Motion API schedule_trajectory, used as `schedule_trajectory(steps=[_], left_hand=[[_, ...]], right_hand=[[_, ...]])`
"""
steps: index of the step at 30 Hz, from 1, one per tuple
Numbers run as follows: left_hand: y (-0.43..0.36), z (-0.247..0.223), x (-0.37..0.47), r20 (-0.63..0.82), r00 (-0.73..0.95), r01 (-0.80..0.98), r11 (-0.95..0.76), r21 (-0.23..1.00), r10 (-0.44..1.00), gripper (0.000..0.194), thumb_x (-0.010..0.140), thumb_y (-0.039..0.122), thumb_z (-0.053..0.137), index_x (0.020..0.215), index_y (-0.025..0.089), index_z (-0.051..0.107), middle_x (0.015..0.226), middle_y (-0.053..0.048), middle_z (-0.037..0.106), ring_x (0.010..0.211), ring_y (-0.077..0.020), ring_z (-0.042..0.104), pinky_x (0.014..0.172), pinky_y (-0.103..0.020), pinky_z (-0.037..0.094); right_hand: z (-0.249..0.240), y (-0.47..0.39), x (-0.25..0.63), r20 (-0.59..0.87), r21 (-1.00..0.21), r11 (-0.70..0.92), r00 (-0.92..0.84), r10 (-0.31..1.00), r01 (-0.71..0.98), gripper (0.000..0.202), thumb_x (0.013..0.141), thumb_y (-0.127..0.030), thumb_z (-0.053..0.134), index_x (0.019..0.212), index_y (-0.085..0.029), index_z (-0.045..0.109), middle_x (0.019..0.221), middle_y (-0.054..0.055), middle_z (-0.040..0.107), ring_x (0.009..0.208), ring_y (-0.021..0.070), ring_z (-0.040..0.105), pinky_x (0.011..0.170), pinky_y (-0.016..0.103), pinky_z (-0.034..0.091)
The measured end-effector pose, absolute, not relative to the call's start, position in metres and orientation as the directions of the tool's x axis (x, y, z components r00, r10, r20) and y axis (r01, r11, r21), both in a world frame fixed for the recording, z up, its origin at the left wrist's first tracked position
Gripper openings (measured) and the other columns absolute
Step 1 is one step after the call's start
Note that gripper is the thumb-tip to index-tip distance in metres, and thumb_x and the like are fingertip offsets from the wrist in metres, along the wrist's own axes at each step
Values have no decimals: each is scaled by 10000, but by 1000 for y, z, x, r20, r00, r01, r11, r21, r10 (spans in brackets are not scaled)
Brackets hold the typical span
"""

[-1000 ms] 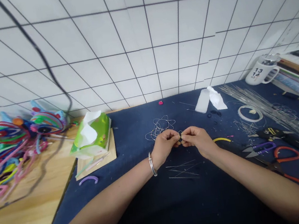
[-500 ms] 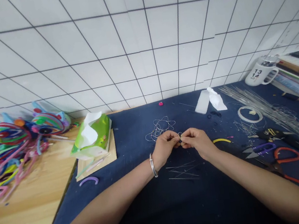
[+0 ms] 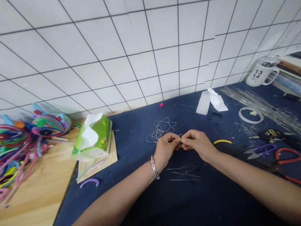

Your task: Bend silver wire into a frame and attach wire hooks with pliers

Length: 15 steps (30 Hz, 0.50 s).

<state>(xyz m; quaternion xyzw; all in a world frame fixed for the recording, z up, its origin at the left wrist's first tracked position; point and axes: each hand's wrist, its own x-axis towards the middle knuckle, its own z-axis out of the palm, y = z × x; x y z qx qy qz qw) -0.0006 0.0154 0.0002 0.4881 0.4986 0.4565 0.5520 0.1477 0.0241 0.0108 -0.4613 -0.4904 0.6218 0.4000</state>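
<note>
My left hand [image 3: 168, 147] and my right hand [image 3: 198, 142] meet fingertip to fingertip over the dark blue cloth [image 3: 130, 131]. Both are closed in a pinch on one tiny dark piece with a thin loop [image 3: 180, 136] showing above the fingertips; the rest of it is hidden. Behind my left hand lies a tangle of fine wire [image 3: 160, 127]. Several thin straight wires [image 3: 184, 173] rest on the cloth nearer to me. To the right of my right hand is a yellow curved piece [image 3: 222, 142].
Purple-handled scissors [image 3: 263, 149], orange-handled scissors [image 3: 289, 160], black pliers [image 3: 273, 134], a white ring [image 3: 251, 115] and a long wire bundle [image 3: 269, 110] lie at right. A mug [image 3: 260, 72] stands behind. A green tissue pack [image 3: 100, 135] and colourful pipe cleaners [image 3: 10, 156] are at left.
Both hands stay pinched together in almost the same place. The whole view has shifted very slightly.
</note>
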Motion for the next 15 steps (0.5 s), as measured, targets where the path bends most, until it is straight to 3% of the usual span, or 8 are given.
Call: schedule_trajectory(steps=[15], left_hand=[[17, -1, 0, -129, 81, 6, 129, 992, 988, 175, 725, 299, 579, 766, 129, 586, 640, -18, 608, 569, -99, 574, 544, -214, 463]], right_hand=[[8, 26, 148, -192, -976, -212, -260, 946, -49, 239, 637, -355, 640, 734, -149, 566, 629, -4, 585, 573, 116, 573, 603, 302, 494]])
